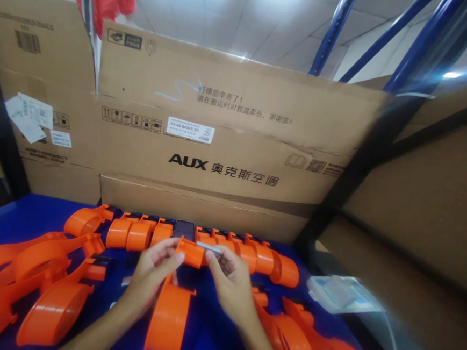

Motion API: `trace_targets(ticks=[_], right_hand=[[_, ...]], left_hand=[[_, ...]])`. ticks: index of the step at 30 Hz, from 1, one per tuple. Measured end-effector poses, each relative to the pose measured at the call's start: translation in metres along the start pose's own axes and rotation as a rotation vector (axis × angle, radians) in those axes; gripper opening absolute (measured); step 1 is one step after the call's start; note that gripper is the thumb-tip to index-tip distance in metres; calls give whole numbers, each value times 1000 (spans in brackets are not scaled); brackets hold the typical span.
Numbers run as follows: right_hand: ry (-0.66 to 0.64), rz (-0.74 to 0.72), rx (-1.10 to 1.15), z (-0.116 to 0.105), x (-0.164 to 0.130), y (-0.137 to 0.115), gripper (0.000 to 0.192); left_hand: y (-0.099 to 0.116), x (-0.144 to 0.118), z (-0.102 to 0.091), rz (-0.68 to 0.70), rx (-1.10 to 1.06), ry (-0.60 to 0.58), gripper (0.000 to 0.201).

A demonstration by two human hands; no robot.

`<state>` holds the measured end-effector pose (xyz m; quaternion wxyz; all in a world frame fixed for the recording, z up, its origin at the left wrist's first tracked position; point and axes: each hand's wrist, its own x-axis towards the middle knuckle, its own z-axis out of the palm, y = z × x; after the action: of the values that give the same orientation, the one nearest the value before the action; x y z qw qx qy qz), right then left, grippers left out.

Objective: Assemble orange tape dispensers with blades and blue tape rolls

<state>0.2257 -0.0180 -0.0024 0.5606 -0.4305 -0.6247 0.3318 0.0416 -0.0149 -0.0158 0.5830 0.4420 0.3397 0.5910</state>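
My left hand [156,263] is closed on the top end of an orange plastic ring bracket [168,321], pinching its block-like head between thumb and fingers. The bracket's wide ring hangs down below that hand. My right hand [229,277] pinches a small grey flat strip [209,247] against the right side of the same head. Whether the strip is seated in the bracket or only touching it, I cannot tell. Behind my hands, more orange brackets [119,233] with black pieces on their ends stand in a row.
A blue surface [208,335] carries several orange ring brackets [55,312] on the left and others [293,341] on the right. A dark phone-like object [184,229] stands among the back row. A clear plastic case [343,294] lies at the right. Printed cardboard [224,196] walls the back.
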Motion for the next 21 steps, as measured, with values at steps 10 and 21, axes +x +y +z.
trace_targets(ticks=[10, 21], right_hand=[[198, 10, 33, -3, 6, 3, 32], [97, -94, 11, 3, -1, -2, 19]], left_hand=[[-2, 7, -5, 35, -7, 112, 52], [4, 5, -5, 15, 29, 78, 41]])
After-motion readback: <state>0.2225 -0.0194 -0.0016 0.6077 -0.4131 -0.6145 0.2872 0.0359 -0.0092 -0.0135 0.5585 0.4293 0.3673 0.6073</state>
